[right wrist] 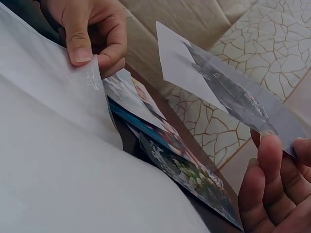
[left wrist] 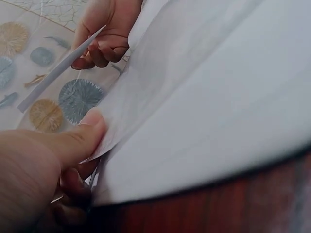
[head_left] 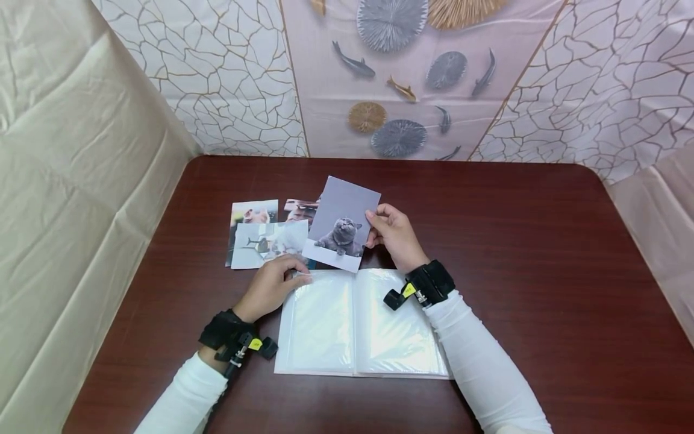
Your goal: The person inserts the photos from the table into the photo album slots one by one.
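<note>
My right hand (head_left: pixel 394 232) pinches a photo of a grey cat (head_left: pixel 347 208) by its right edge, holding it above the table past the album's far edge. An open photo album (head_left: pixel 325 325) with clear plastic sleeves lies below. At the album's far left corner, my left hand (head_left: pixel 276 280) pinches the edge of a clear sleeve (left wrist: pixel 131 107) between thumb and fingers. In the right wrist view the same sleeve corner (right wrist: pixel 92 77) sits under the left thumb, and the cat photo (right wrist: pixel 218 82) is tilted, clear of the album.
Several loose photos (head_left: pixel 260 244) overlap beyond the album, to the left; one shows a fish-like shape. The dark red-brown table (head_left: pixel 531 271) extends to both sides. Patterned cloth (head_left: pixel 217 72) hangs behind it, and a cream cloth (head_left: pixel 81 181) hangs at the left.
</note>
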The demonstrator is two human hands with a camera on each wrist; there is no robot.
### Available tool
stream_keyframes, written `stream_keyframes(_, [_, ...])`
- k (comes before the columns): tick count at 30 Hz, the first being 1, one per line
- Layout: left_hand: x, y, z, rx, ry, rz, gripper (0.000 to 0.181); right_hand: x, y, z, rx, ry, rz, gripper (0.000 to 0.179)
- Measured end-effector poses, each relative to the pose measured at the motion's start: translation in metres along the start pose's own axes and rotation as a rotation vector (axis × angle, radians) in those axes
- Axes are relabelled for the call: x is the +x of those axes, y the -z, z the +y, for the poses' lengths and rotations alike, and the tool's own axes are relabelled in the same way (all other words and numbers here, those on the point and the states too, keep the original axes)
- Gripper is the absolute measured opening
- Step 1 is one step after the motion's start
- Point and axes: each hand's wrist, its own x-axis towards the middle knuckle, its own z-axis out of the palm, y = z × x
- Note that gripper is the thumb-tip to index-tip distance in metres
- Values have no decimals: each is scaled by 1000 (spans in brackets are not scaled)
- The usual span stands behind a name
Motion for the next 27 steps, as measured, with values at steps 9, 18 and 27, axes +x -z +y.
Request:
stream_keyframes(9, [0,-2,0,-52,-37,38,7,0,0,1,-15,4,0,15])
stream_keyframes(18, [0,-3,-1,-79,-69,61,6,-1,2,1,-31,5,-7,16])
stream_keyframes(27, [0,-2,-3,-165,-88,55,12,0,3,0,-24,1,-10,14])
